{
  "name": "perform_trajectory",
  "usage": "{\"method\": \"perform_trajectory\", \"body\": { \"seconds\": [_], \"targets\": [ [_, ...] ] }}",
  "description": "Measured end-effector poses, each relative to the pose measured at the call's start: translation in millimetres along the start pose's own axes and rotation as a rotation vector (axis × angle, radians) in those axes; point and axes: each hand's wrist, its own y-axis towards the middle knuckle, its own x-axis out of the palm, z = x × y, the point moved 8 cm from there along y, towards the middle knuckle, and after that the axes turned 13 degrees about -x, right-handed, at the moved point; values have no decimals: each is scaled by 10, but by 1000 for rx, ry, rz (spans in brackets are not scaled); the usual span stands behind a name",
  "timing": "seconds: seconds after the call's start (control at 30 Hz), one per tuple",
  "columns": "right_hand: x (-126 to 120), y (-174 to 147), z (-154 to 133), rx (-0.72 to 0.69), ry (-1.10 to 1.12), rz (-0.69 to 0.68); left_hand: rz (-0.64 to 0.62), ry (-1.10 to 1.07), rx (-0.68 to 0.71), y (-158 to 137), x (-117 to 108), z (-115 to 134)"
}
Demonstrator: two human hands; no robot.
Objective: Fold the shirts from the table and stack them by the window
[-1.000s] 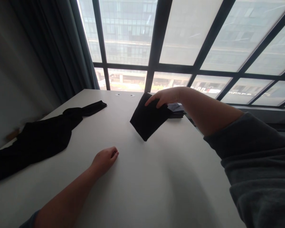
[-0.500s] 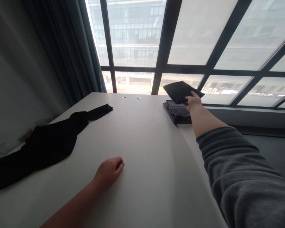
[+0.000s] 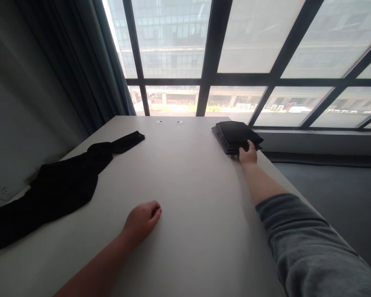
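Note:
My right hand (image 3: 248, 155) reaches to the far right of the table and grips the near edge of a flat black square item (image 3: 237, 133). Whether this is a notebook or a cover I cannot tell. It lies on top of a black spiral-bound notebook (image 3: 221, 140), whose wire rings show along the left side. My left hand (image 3: 142, 220) rests on the white table (image 3: 185, 181) near the middle, fingers curled in, with nothing visible in it. To its left, a black garment (image 3: 64, 183) is spread along the table's left side, with one narrow part stretching toward the window.
Tall windows with dark frames (image 3: 207, 62) rise behind the far edge. A dark curtain (image 3: 89, 57) hangs at the left, by a wall with a socket (image 3: 3, 194). Two small white oval pieces (image 3: 179, 122) lie near the far edge. Grey floor (image 3: 334, 185) shows at the right.
My right hand has lowered the flat black item from the air onto the spiral-bound notebook. My left hand and the garment have stayed put; the view has tilted slightly.

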Motion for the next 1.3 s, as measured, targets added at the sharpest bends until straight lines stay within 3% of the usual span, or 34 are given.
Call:
{"method": "perform_trajectory", "body": {
  "seconds": [0.07, 0.17, 0.27, 0.37, 0.5, 0.6, 0.7, 0.83, 1.07, 1.17, 1.3],
  "targets": [
    [-51, -352, -106, -99, -133, -45, -1, -23, 18, -5, 1, 8],
    [-31, -893, -268, -97, -62, -145, 39, -54, 86, 54, -83, -24],
    [90, -1378, -598, -152, 16, -377, 196, 36, 74, 226, -361, -315],
    [119, -1820, -983, -238, 67, -545, 443, 164, -208, 391, -854, -1053],
    [46, -2393, -1417, -321, 121, -693, 666, 146, -578, 313, -1484, -2219],
    [-2, -2833, -1688, -385, 148, -852, 563, 67, -750, 281, -1628, -2868],
    [-68, -3167, -1894, -435, 163, -956, 462, 37, -818, 312, -1619, -3096],
    [-149, -3383, -2030, -465, 157, -995, 480, 52, -808, 327, -1634, -2971],
    [-144, -3480, -2019, -590, 99, -1000, 307, 50, -709, 352, -1517, -2562],
    [-125, -3542, -2098, -759, 80, -975, 208, 27, -554, 373, -1261, -2050],
    [-130, -3655, -2247, -925, 56, -945, -3, -89, -178, 170, -731, -1041]
  ]
}}
